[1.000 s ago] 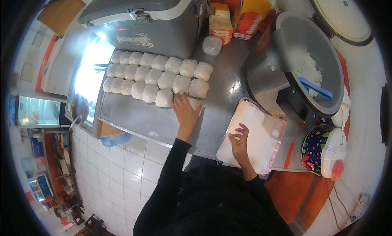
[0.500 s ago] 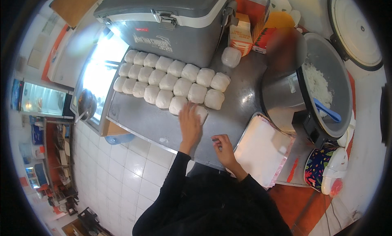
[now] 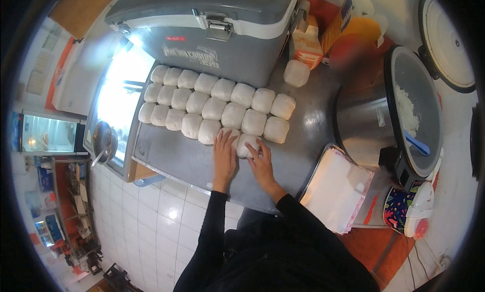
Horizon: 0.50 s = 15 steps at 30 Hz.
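Rows of rounded white wrapped bundles (image 3: 214, 109), likely rice portions, sit side by side on the metal table (image 3: 172, 143). My left hand (image 3: 225, 158) lies with fingers stretched over a bundle (image 3: 232, 134) in the nearest row, partly covering it. My right hand (image 3: 261, 166) has its thumb and fingers on the right and near sides of the end bundle (image 3: 246, 145), gripping it. That bundle touches the row beside it. One separate bundle (image 3: 296, 73) stands farther back, near the cartons.
A grey cooler (image 3: 222, 49) stands behind the rows. To the right are a large rice cooker (image 3: 364, 125) with white rice and a blue paddle (image 3: 418, 143), its raised lid (image 3: 447, 39), and a stack of white paper sheets (image 3: 336, 183). Printed cartons (image 3: 307, 44) stand at the back.
My right hand has moved forward from the table onto the end bundle. My left hand has shifted left, off that bundle and onto its neighbour. The view has shifted slightly.
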Each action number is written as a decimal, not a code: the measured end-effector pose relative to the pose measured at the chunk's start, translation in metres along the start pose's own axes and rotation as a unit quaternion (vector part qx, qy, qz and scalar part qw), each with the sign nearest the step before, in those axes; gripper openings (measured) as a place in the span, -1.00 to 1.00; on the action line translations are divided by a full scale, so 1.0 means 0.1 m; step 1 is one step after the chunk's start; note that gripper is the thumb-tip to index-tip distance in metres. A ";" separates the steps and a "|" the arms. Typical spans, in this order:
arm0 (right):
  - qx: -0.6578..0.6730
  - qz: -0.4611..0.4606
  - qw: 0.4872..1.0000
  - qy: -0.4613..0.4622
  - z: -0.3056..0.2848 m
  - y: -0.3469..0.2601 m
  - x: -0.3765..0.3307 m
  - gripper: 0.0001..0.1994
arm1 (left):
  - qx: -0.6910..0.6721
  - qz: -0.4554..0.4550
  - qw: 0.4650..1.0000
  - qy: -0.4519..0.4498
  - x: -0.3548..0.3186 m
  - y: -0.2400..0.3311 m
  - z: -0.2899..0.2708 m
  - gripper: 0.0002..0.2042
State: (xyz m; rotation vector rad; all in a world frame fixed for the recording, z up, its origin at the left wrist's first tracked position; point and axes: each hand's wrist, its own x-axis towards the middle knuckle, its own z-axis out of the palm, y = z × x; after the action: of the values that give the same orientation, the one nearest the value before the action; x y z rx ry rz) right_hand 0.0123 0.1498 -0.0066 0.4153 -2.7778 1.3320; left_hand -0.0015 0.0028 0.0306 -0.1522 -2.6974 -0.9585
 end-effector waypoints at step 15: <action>0.162 0.065 0.955 -0.239 -3.25 -0.83 -0.27 -0.65 | 0.151 0.008 0.987 0.051 0.21 0.32 0.85 -0.60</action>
State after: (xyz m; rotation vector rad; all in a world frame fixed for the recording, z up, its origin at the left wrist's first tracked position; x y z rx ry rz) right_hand 0.0317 0.3567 0.2580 0.6546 -2.9936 1.9662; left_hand -0.0347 0.0809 -0.0069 -0.0615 -2.7016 -0.5257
